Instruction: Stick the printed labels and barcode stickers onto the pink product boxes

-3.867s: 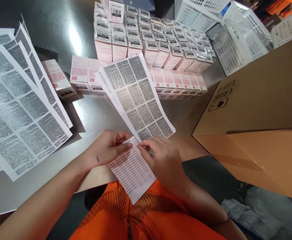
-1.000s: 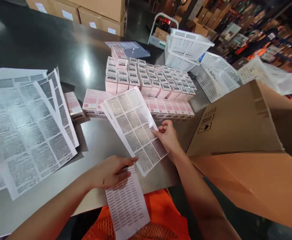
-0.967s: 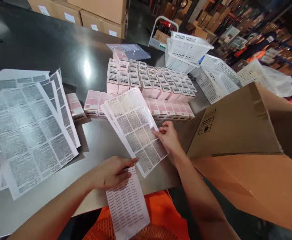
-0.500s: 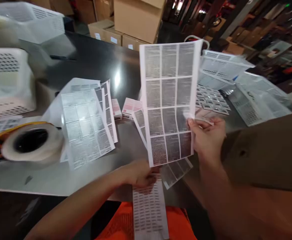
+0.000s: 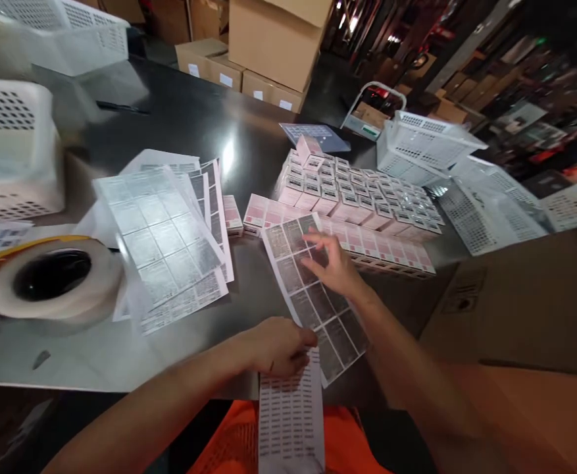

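My left hand (image 5: 281, 345) is closed on the upper end of a white sheet of small printed labels (image 5: 291, 421), which hangs down over my orange clothing. My right hand (image 5: 335, 266) hovers over a sheet of large dark-printed labels (image 5: 310, 299) lying on the table. Its thumb and fingers are apart, with nothing visible between them. On the left, a loose pile of label sheets (image 5: 162, 234) has a shiny sheet on top. Beyond my right hand stand rows of small pink-and-white boxes (image 5: 352, 204), partly hidden by that hand.
A large tape roll (image 5: 103, 280) and a white basket (image 5: 9, 197) occupy the left side. A cardboard carton (image 5: 525, 303) stands close on my right, with white baskets (image 5: 429, 148) behind it. More cartons (image 5: 273, 46) stand beyond the table's far edge (image 5: 263, 108).
The large label sheet raised in my right hand is out of that hand, uncovering the boxes. My right hand has moved left over another sheet. The left pile's top sheet lies differently.
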A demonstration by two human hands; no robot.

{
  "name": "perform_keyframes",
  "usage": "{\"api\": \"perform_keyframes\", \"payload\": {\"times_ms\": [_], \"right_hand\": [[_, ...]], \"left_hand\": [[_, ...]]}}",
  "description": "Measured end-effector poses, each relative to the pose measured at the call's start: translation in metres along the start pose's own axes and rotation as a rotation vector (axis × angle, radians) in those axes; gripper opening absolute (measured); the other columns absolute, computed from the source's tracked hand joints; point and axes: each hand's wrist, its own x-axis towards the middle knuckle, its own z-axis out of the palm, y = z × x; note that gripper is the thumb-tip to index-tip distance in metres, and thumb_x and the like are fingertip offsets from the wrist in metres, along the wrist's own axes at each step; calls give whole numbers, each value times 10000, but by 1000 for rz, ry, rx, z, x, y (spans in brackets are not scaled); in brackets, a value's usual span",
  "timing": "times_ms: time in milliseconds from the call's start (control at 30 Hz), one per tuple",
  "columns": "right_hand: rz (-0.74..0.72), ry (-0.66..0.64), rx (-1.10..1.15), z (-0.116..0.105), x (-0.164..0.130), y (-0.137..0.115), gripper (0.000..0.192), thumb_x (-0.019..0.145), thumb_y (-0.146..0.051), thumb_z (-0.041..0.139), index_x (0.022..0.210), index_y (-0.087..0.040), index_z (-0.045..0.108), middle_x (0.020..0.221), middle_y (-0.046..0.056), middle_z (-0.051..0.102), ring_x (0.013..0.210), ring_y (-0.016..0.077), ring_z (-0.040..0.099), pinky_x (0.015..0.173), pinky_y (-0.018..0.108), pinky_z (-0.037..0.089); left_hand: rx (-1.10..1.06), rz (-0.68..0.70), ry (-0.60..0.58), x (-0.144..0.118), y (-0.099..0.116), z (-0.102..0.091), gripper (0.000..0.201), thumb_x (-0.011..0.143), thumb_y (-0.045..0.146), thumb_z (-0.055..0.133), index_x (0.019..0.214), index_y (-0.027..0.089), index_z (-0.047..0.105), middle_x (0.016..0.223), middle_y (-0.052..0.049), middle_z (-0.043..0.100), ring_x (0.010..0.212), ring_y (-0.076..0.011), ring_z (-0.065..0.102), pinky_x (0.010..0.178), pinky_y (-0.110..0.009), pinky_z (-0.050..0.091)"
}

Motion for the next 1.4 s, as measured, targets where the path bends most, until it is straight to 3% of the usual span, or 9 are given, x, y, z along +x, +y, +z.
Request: {"api": "perform_keyframes", "payload": {"times_ms": [67, 133, 233, 300, 500, 600, 767, 1167, 1400], "right_hand": [[43, -140, -102, -15, -45, 12, 321, 897, -335, 656, 1150, -240, 483, 1272, 136, 648, 1403, 315, 451, 1145, 581, 353], [109, -193, -142, -19, -85, 13, 330, 908, -335, 645, 1180, -236, 488, 1318, 134, 634, 1406, 318, 447, 1157, 597, 334], [220, -172, -152, -20, -127, -1, 319, 915, -305, 638, 1191, -243, 491, 1337, 116, 631, 1382, 308, 478, 1154, 589, 336], [332, -139, -147, -23, -139, -15, 315, 879, -323, 688, 1138, -251, 523, 1316, 104, 644, 1332, 317, 520, 1104, 565, 390], [692, 167, 127, -20, -105, -37, 233, 852, -426, 677, 959, -218, 668, 918, 42, 709, 793, 189, 645, 725, 314, 509], [757, 22, 301, -5, -75, -34, 271, 846, -462, 646, 852, -194, 681, 757, 10, 672, 679, 157, 604, 622, 266, 466], [797, -175, 232, 15, -52, -21, 275, 841, -424, 621, 696, -190, 629, 591, -32, 572, 565, 128, 499, 554, 249, 372], [776, -279, 55, 15, -46, -24, 280, 879, -366, 606, 659, -193, 599, 602, -48, 563, 569, 109, 461, 570, 245, 329], [762, -233, -39, 21, -46, -30, 203, 847, -286, 647, 674, -202, 584, 626, -43, 593, 589, 117, 495, 609, 255, 350]], "left_hand": [[37, -38, 18, -2, 4, -3, 272, 831, 243, 537, 1055, 190, 683, 885, -91, 769, 841, -301, 742, 730, -384, 571], [66, -48, 67, -4, 6, -5, 242, 835, 224, 529, 1018, 177, 679, 1009, -112, 769, 1030, -334, 712, 861, -440, 569], [85, -5, 159, -2, 3, 0, 223, 834, 201, 536, 993, 135, 678, 1349, -151, 648, 1396, -373, 452, 1137, -517, 409], [85, 13, 167, 1, -1, 7, 256, 834, 198, 538, 1028, 104, 678, 1431, -167, 579, 1449, -373, 369, 1211, -521, 313], [63, 61, 64, 6, -1, 20, 322, 860, 200, 493, 1091, 67, 672, 1341, -195, 643, 1384, -328, 481, 1157, -425, 423], [55, 49, 28, 6, 1, 16, 329, 851, 200, 495, 1090, 69, 679, 1305, -200, 664, 1365, -332, 503, 1127, -433, 453], [24, 44, 21, 6, 1, 12, 376, 841, 184, 505, 1147, 40, 669, 1267, -216, 680, 1355, -333, 514, 1117, -427, 460], [24, 41, 17, 6, -1, 15, 387, 828, 162, 519, 1160, 23, 660, 1296, -229, 660, 1382, -315, 486, 1151, -390, 422], [1, 34, -1, 7, -1, 11, 312, 821, 164, 511, 1064, 61, 677, 1242, -210, 690, 1361, -332, 506, 1140, -411, 428]]}}
